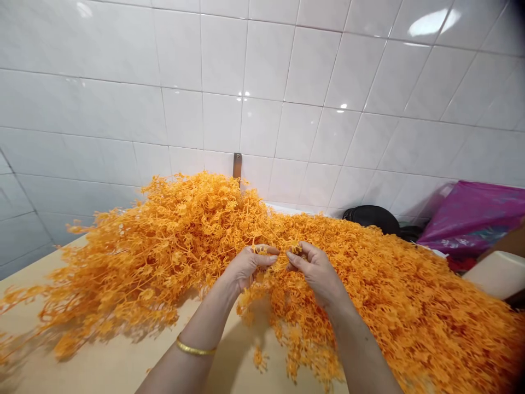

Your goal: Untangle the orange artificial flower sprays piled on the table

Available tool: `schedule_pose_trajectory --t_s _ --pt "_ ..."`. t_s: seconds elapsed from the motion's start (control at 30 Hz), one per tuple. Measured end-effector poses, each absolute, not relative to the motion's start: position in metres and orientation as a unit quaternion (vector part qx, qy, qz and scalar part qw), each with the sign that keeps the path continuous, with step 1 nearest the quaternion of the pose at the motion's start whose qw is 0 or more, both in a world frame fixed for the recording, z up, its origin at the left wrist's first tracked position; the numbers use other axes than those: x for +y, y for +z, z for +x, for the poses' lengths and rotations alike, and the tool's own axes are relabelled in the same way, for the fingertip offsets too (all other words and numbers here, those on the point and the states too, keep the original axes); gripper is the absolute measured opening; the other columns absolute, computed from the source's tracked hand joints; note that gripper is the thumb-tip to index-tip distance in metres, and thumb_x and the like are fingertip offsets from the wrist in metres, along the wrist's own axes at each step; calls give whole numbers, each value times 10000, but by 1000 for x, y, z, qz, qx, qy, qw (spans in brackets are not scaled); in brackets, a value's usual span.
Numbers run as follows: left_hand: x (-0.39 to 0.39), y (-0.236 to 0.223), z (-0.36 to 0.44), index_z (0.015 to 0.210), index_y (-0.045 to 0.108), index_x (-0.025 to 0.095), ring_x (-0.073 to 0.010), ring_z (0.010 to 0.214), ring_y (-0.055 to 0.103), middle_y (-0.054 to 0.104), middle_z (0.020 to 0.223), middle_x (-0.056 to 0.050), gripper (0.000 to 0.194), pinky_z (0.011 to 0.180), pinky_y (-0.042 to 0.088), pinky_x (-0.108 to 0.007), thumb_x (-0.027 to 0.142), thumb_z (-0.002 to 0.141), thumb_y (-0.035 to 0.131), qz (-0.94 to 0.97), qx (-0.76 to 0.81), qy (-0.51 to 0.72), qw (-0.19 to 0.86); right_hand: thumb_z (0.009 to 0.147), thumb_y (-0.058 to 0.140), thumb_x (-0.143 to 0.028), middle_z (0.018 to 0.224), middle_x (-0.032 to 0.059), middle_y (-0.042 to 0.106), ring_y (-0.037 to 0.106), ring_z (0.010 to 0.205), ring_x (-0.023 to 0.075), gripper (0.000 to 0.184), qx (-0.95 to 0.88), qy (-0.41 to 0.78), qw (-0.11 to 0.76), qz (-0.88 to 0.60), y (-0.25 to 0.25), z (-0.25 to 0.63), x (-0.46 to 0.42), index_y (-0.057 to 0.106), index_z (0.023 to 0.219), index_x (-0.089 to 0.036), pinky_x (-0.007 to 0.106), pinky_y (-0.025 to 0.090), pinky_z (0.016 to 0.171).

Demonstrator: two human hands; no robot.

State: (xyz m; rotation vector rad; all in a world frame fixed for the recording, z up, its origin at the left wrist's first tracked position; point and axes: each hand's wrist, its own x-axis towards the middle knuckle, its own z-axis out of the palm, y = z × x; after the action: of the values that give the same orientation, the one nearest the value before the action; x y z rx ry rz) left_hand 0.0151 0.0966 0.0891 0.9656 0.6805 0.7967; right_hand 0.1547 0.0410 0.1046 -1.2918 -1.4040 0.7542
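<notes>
My left hand (251,267) pinches a thin orange artificial flower sprig between thumb and fingers, above the table. Close beside it, my right hand (314,269) is closed with thumb and fingertips on a small orange flower piece (294,246). Behind and left of my hands lies a tall heap of branching orange artificial flower stems (164,241). A lower, wide pile of loose orange flower pieces (402,290) spreads to the right and under my right forearm. A gold bangle circles my left wrist.
The pale table (135,366) stands against a white tiled wall (221,60). A dark metal strip (237,167) rises behind the heap. At the right back are a black round item (371,218), a purple bag (471,216) and a cream-coloured container (498,273).
</notes>
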Motion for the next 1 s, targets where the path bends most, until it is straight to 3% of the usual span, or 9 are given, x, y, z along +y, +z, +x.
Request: schedule_pose_trajectory --t_s 0.17,0.27,0.43,0.53,0.67,0.77,0.87,1.0 --pt "97 91 14 692 578 145 -112 514 523 569 609 4 236 455 415 -241 172 502 715 397 319 406 759 674 506 -246 613 -30 459 413 576 108 89 -632 233 443 -591 106 157 42 454 656 -176 239 332 552" --pt "99 93 12 708 588 140 -112 553 529 578 665 -6 235 481 434 -247 163 507 707 384 308 414 766 674 484 -242 633 -24 466 425 578 114 78 -626 218 443 -603 106 158 42 469 718 -179 242 339 546" --pt "98 90 15 691 598 123 -76 470 475 539 586 8 238 438 375 -215 211 506 718 415 304 419 748 649 508 -244 802 9 517 472 578 115 437 -601 208 466 -615 103 164 43 414 1076 -222 248 373 530" --pt "95 86 18 674 593 126 -58 392 402 490 519 30 246 390 309 -214 251 503 717 451 316 409 727 640 549 -269 928 42 512 522 715 149 550 -607 212 456 -616 108 167 39 375 1161 -248 279 410 606" --pt "92 86 19 574 546 138 -66 421 414 506 535 16 202 398 278 -213 253 506 697 494 336 408 690 611 629 -336 1025 76 507 491 962 207 585 -621 277 455 -575 122 167 28 421 1150 -241 328 416 752" --pt "89 89 19 471 448 155 -47 392 329 419 453 48 261 389 216 -206 253 500 688 541 358 396 650 649 605 -376 996 84 538 521 924 199 498 -630 320 462 -537 128 165 23 476 1105 -224 325 431 745" --pt "85 92 19 444 397 163 -38 384 253 311 405 74 305 400 170 -207 270 510 675 587 362 368 624 674 572 -407 937 84 570 535 877 198 430 -629 255 472 -563 125 161 25 524 1046 -195 342 423 752" --pt "83 93 21 429 423 153 -39 412 249 345 414 65 276 424 163 -210 264 513 661 622 317 365 616 689 558 -357 972 68 580 517 901 205 327 -678 146 431 -577 116 153 31 582 976 -202 348 391 781"
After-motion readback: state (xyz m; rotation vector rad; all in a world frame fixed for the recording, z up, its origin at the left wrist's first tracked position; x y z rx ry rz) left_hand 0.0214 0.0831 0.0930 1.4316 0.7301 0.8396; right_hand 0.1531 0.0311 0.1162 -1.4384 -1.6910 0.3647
